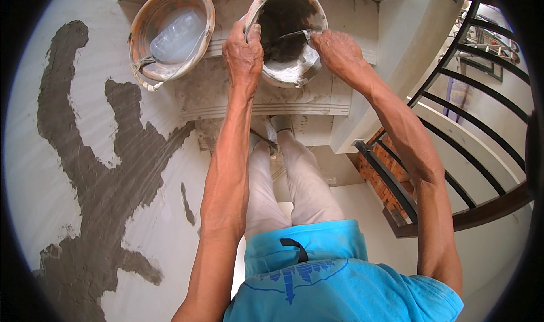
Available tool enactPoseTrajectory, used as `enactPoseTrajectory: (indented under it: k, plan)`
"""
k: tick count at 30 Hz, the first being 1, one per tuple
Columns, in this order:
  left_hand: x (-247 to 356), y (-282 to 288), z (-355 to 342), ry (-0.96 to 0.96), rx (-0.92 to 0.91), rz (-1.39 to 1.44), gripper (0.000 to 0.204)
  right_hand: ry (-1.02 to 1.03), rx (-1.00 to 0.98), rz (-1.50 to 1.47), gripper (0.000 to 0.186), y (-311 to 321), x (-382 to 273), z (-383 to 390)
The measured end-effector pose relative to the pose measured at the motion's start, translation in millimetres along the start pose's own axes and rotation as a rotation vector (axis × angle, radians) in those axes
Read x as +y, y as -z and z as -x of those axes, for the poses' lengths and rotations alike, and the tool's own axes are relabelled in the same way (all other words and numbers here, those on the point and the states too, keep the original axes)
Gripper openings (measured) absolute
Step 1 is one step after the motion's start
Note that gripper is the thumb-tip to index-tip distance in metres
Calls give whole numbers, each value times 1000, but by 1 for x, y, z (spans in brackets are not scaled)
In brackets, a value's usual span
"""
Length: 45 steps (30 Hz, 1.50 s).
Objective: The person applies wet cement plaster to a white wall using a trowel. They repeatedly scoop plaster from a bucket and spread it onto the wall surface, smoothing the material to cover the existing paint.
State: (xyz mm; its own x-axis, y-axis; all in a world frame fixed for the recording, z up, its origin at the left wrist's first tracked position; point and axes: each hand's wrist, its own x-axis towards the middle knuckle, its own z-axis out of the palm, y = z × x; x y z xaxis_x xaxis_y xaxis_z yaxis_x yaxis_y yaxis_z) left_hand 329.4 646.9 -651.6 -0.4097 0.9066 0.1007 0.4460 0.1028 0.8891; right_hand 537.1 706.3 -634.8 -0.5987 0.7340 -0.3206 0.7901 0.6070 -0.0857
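A round bucket with a pale, mortar-smeared rim tilts toward me at the top of the view. Dark grey wet mortar coats its inside. My left hand is closed on the bucket's left rim, thumb over the edge. At the right rim, my right hand is wrapped round the handle of a trowel. The trowel's metal neck shows beside the fist, and its blade reaches into the bucket against the mortar; the handle is mostly hidden by my fingers.
An orange bucket with a wire handle stands at left, a translucent plastic bag inside. Tiled stair steps lie underneath. Dark mortar patches cover the white wall at left. A black metal railing curves along the right.
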Motion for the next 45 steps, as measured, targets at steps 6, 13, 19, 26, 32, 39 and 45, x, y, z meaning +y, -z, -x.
enactPoseTrajectory:
  k: [6,13,19,26,32,39,45]
  plan:
    - [0,-2,3,25,-12,-6,34,29,-69,-17,16,3,-9,2]
    - [-8,3,3,74,-23,-32,34,-7,76,10,19,6,-8,16]
    - [-10,10,2,88,-59,-41,33,-23,59,-51,50,-21,-28,31]
    - [-13,15,1,71,-48,-80,33,-16,-108,22,52,-10,-15,32]
    - [-15,14,0,47,-63,-74,33,-5,31,31,52,-31,-22,35]
    - [-15,11,4,105,-66,-40,37,46,4,78,36,-5,-9,43]
    - [-14,14,9,128,-58,-45,36,23,108,102,24,-10,25,34]
